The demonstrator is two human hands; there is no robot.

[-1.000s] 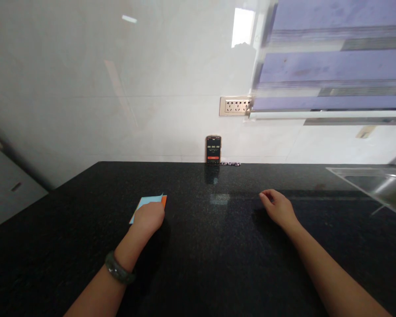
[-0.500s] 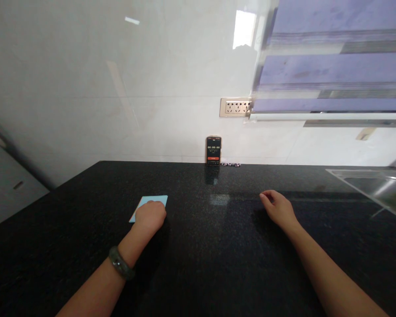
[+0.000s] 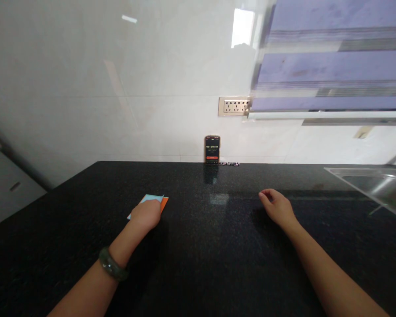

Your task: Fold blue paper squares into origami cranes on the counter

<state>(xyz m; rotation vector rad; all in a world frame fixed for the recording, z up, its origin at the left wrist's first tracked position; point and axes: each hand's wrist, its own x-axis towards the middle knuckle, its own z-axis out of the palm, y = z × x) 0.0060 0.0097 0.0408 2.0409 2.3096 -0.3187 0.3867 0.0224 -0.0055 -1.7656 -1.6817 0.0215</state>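
My left hand (image 3: 147,214), with a dark bangle (image 3: 112,264) on the wrist, is closed on a light blue sheet of paper (image 3: 151,197). The fingertips are hidden under the hand. The blue sheet's far right corner curls up, and an orange sheet of paper (image 3: 164,204) shows beneath it on the black countertop (image 3: 198,251). My right hand (image 3: 277,207) rests on the counter to the right, fingers curled in and thumb near the index finger. Nothing shows in it.
A phone (image 3: 212,150) with a running timer leans upright against the tiled wall (image 3: 86,88), a beaded strap (image 3: 229,164) beside it. Above are a socket panel (image 3: 235,106) and a purple blind (image 3: 333,70). A steel sink (image 3: 383,185) lies at the right.
My left hand has shifted slightly left, pulling the blue sheet with it and uncovering the orange one. The phone's timer went from 00:00:00 to 00:00:01. My right hand stays put.
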